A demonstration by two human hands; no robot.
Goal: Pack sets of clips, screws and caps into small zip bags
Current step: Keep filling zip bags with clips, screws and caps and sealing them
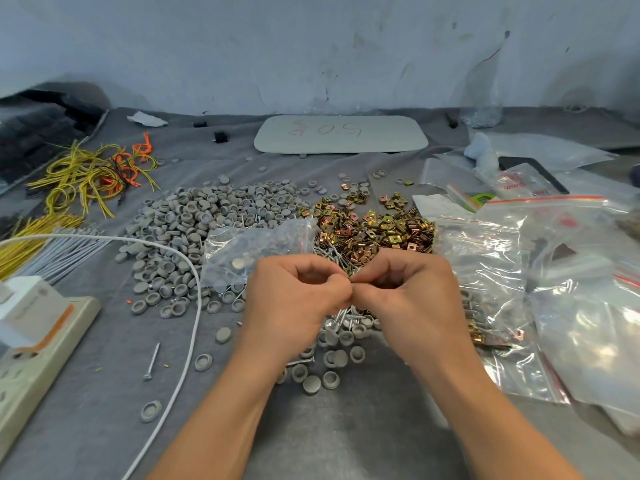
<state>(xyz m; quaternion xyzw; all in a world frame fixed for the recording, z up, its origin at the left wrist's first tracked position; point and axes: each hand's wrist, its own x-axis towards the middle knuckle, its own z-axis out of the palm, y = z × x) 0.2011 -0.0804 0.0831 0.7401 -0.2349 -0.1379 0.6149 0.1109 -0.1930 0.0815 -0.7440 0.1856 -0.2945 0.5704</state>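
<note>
Desk (346, 427) carrying stock: grey caps pile (180, 223) lying beyond-left of fingers (337, 291), brass clips pile (374, 230) beyond-right, screws (332, 254) just beyond and beneath. Small zip bag (249, 247) lying just beyond-left, few caps inside. Left hand (294, 299) and right hand (412, 296) meeting knuckles-up, forearms converging. Fingers pinching small item (352, 281) together, identity unclear. Likely gathering set; next move calling for opening bag mouth.

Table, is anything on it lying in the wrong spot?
Yes. One screw lies alone left of the white cord, away from the screw pile in the middle. A few grey caps lie scattered near it too.
</note>
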